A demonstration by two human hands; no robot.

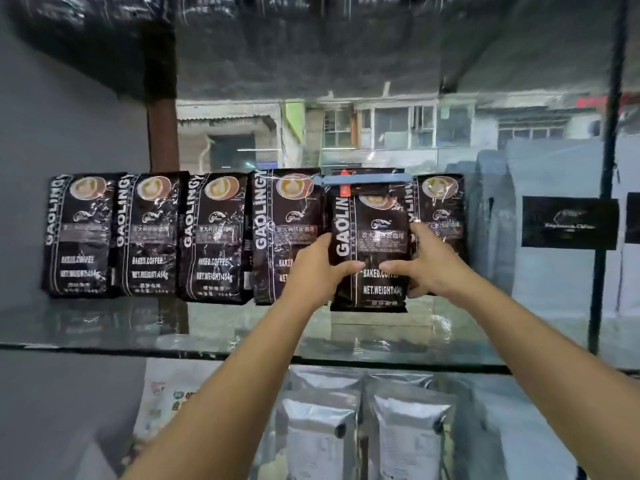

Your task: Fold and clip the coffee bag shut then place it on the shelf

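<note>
A black coffee bag (372,230) stands upright at the glass shelf (207,351), its folded top held by a long blue clip (367,179). My left hand (317,268) grips the bag's left side, thumb across the front. My right hand (424,268) grips its right side, thumb also on the front. The bag's bottom edge sits at or just above the shelf surface; I cannot tell which.
Several matching black coffee bags (149,233) stand in a row on the shelf, to the left and one (441,206) to the right. Silver pouches (408,431) stand on the level below. A window is behind; a grey wall (52,133) is at left.
</note>
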